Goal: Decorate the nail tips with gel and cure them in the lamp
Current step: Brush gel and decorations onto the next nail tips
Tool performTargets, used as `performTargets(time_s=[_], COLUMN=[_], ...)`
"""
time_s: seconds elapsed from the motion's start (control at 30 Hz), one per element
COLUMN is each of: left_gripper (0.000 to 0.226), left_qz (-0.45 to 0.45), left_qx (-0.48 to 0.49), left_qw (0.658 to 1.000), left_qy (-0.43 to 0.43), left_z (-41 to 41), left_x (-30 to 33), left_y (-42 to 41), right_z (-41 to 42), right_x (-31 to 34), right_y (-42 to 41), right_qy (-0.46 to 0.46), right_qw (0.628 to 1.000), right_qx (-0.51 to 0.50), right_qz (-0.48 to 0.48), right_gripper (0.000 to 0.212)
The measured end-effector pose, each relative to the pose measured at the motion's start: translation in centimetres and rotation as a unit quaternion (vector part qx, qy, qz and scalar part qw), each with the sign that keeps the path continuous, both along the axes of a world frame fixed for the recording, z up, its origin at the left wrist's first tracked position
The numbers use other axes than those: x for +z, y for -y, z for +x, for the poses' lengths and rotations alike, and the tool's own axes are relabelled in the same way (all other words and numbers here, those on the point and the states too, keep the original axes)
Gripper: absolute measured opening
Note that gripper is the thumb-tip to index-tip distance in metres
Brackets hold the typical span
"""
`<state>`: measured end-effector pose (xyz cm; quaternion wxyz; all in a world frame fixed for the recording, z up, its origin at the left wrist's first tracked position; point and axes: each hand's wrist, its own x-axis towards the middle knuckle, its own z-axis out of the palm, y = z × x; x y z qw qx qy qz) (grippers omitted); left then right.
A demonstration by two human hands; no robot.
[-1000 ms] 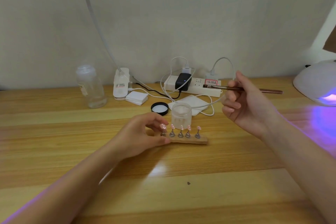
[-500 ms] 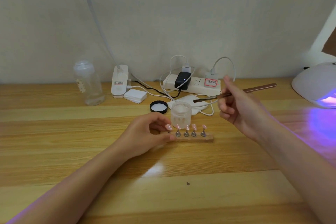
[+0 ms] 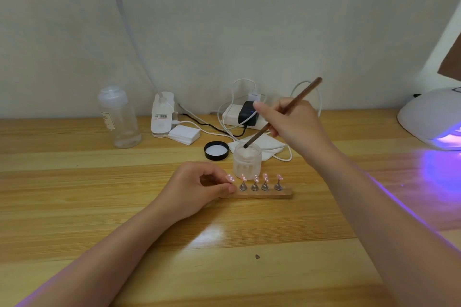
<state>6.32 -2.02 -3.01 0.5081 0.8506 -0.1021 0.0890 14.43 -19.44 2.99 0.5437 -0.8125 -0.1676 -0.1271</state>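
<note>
Head view: right hand (image 3: 296, 123) fingers pinch brush (image 3: 282, 113), tip dipped in open gel jar (image 3: 247, 161) to load gel; left hand (image 3: 199, 188) fingers grip nail-tip holder (image 3: 264, 193), steadying it on surface (image 3: 124, 207).

right hand (image 3: 296, 124) dipping brush (image 3: 282, 113) in jar (image 3: 247, 161), left hand (image 3: 197, 188) apparently steadying nail-tip stand (image 3: 264, 193)

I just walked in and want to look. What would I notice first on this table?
The purple glow from the lamp at the far right edge. Then, mid-table, the right hand dipping a brush into an open jar. Just in front, the left hand holds a wooden strip with pink nail tips in a row.
</note>
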Motion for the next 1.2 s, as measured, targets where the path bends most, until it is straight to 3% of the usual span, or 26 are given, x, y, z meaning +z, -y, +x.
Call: performTargets(time_s=[0.83,1.2], left_gripper=[0.013,0.010], left_qz=[-0.007,0.019], left_qx=[0.004,0.012], left_qw=[1.000,0.999], left_qy=[0.010,0.027], left_z=[-0.2,-0.3], left_x=[-0.1,-0.2], left_y=[0.1,0.1], right_z=[-0.1,0.6], right_x=[-2.1,-0.3], right_y=[-1.8,0.5], right_qy=[0.065,0.014], right_qw=[0.986,0.996], right_qx=[-0.024,-0.087], right_qz=[-0.150,-0.005], right_gripper=[0.039,0.040])
